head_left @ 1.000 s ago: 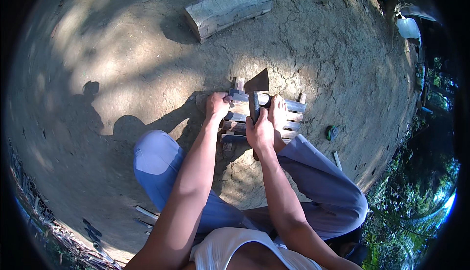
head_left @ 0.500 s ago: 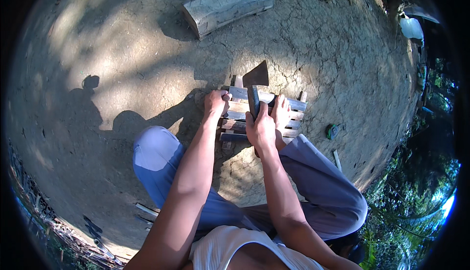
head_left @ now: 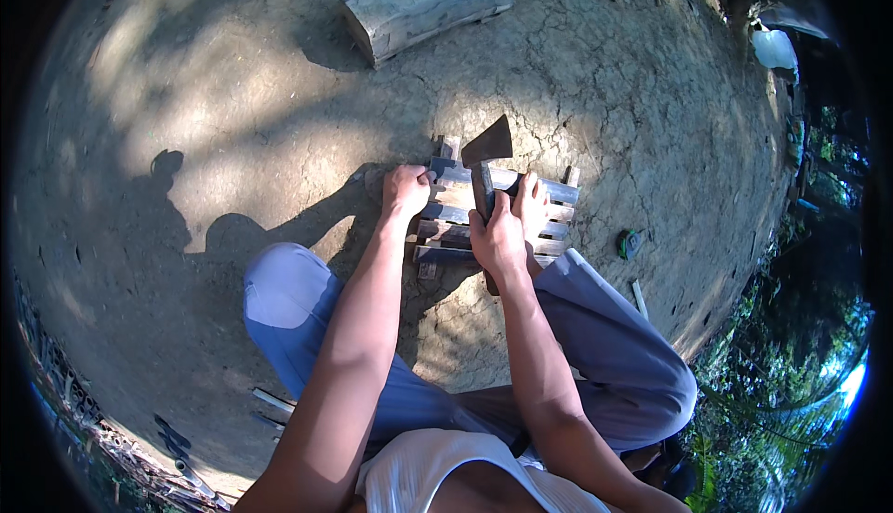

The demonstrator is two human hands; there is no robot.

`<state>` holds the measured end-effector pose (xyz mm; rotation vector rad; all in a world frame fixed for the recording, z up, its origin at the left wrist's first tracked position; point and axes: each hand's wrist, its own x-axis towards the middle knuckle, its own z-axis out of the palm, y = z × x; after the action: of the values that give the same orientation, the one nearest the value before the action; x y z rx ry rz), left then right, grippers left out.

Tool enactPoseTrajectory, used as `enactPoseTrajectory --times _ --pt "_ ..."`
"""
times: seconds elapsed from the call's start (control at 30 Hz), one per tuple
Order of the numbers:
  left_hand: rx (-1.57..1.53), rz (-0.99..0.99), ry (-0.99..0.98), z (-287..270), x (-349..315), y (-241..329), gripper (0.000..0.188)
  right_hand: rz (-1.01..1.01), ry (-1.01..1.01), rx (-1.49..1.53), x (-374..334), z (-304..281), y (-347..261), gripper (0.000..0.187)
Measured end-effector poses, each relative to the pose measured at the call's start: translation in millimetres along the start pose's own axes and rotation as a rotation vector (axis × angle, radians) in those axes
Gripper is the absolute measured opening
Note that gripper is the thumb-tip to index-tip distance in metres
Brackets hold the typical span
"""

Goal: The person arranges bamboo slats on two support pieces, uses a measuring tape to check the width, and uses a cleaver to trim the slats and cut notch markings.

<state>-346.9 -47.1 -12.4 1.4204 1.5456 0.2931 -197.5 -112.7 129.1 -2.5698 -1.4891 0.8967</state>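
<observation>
A small slatted rack point(head_left: 448, 212) of wood or bamboo strips lies on the dirt before me, its slats fixed across two side bars. My left hand point(head_left: 406, 189) is closed at the rack's left edge, gripping the end of the upper slats. In my right hand point(head_left: 500, 239) is a hatchet, fingers wrapped round its dark handle point(head_left: 482, 187). The hatchet's broad metal blade point(head_left: 488, 144) points away from me, above the rack's far edge. My bare foot point(head_left: 531, 206) presses on the right part of the slats, beside my right hand.
A squared wooden block point(head_left: 428, 9) lies on the cracked ground farther off. To the right of the rack are a round green-and-black tape measure point(head_left: 629, 244) and a thin pale strip point(head_left: 640, 300). Several strips point(head_left: 273, 400) lie at the lower left. Plants border the right side.
The whole view has shifted slightly. Both hands keep their grips, and the hatchet stays at nearly the same place over the rack.
</observation>
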Motion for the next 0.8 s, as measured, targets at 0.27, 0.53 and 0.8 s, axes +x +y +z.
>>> enactPoseTrajectory --times 0.27,0.53,0.8 --pt "0.081 -0.061 -0.112 -3 6 2 0.017 0.043 -0.142 -0.068 11 -17 -7 0.054" --pt "0.027 -0.149 -0.086 2 3 3 0.018 0.016 -0.474 -0.167 55 -58 -16 0.036" --pt "0.018 -0.118 -0.104 6 7 -1 0.023 0.017 -0.477 -0.137 61 -58 -8 0.042"
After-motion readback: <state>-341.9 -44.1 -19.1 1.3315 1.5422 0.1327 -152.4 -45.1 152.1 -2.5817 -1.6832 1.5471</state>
